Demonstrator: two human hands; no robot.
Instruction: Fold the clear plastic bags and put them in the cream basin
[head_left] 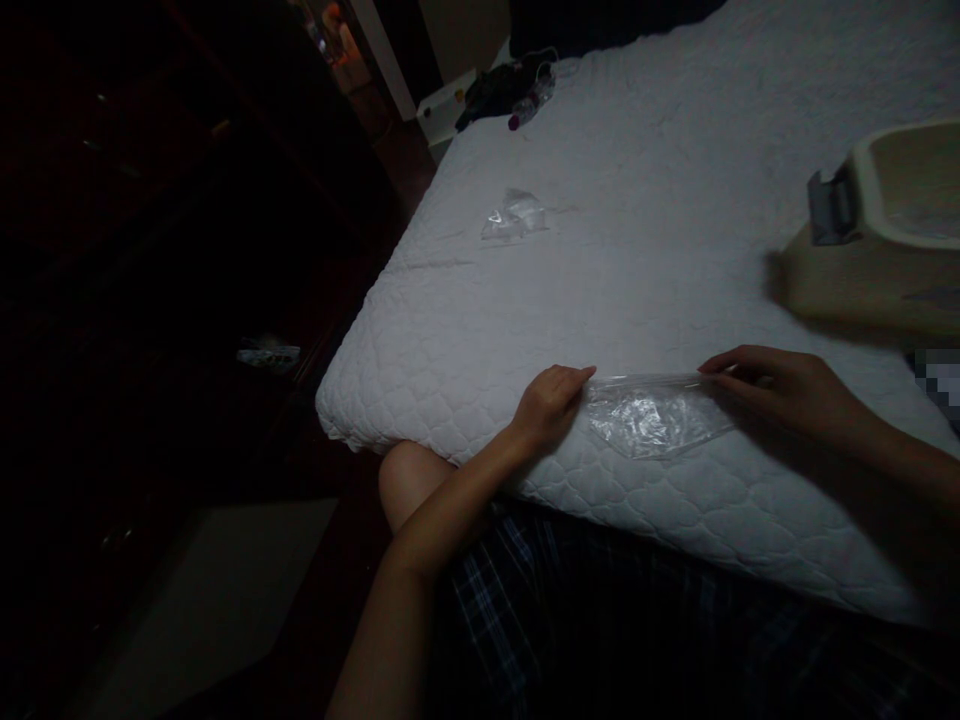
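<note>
A clear plastic zip bag (652, 415) lies flat near the front edge of a white quilted mattress (600, 250). My left hand (549, 405) pinches the bag's left top corner, fingers curled. The fingers of my right hand (780, 385) are closed on the right end of the bag's top strip. The bag is stretched between the two hands.
A second crumpled clear bag (514, 215) lies farther up the mattress. A beige tub with a grey handle (877, 230) stands at the right. Dark clothes and a bottle (510, 95) sit at the far corner. The floor to the left is dark.
</note>
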